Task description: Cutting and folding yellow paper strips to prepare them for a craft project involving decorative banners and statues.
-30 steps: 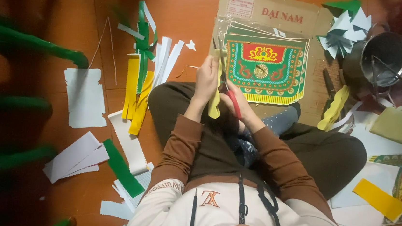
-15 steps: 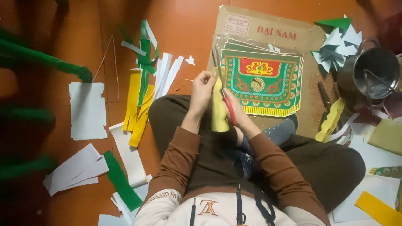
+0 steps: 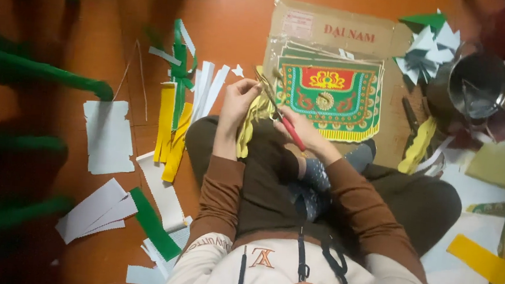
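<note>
**Two hands, one yellow strip, scissors at the cut**

Two hands are seen at work over the lap of a person seated cross-legged on an orange floor (image 3: pixel 233 12). Since a second ago the view has been drawn a little nearer and shifted, while the hands have been kept in almost the same place; the yellow paper strip (image 3: pixel 247 129) is still held up in front of the chest, so the cutting is judged to be under way and not finished.

The strip is pinched at its top by the left hand (image 3: pixel 239 101), fingers closed together on it. From there it is let hang down along the left forearm, limp and slightly curled, with a ragged lower end. It is a dull yellow, narrow and thin, much like the yellow strips (image 3: pixel 171 132) laid out on the floor further left.

The scissors (image 3: pixel 279 111) are gripped by the right hand (image 3: pixel 302 131), fingers wrapped round the red handles; the blades are pointed up and to the left, reaching the strip near its top. Whether the blades are parted cannot be told.

Beyond the hands, a stack of green, red and yellow printed sheets (image 3: pixel 329 97) is laid on a flat cardboard piece (image 3: pixel 335 30). White paper scraps (image 3: pixel 107 135) are scattered about, and a metal pot (image 3: pixel 477 82) stands at the upper right.
</note>
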